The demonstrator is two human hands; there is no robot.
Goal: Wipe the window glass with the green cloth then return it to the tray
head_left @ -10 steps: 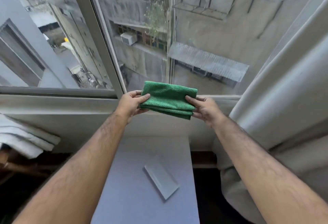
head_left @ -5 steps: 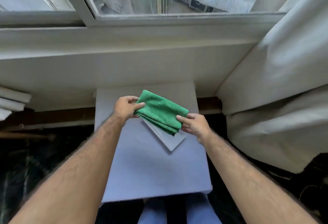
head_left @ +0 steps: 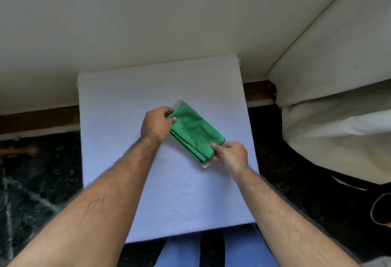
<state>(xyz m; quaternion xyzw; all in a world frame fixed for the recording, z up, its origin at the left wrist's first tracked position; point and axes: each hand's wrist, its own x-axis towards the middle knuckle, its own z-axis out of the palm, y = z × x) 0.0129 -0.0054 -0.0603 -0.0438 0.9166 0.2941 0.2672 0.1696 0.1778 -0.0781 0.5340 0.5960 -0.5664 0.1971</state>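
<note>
The folded green cloth (head_left: 195, 133) lies diagonally on the small white tray (head_left: 177, 101), covering nearly all of it; only the tray's far corner and its near corner show. My left hand (head_left: 157, 122) pinches the cloth's far-left end. My right hand (head_left: 231, 154) grips the near-right end, thumb on top. Both hands are down at the tray. The window glass is out of view.
The tray sits on a pale square tabletop (head_left: 127, 139) pushed against the white wall below the sill. A white curtain (head_left: 330, 106) hangs and bunches at the right. Dark floor (head_left: 38, 171) lies on both sides. My blue-trousered legs (head_left: 182, 252) show under the table's near edge.
Both hands carried the cloth down from the window sill onto the tray. My view tilted down, so the window has left the frame.
</note>
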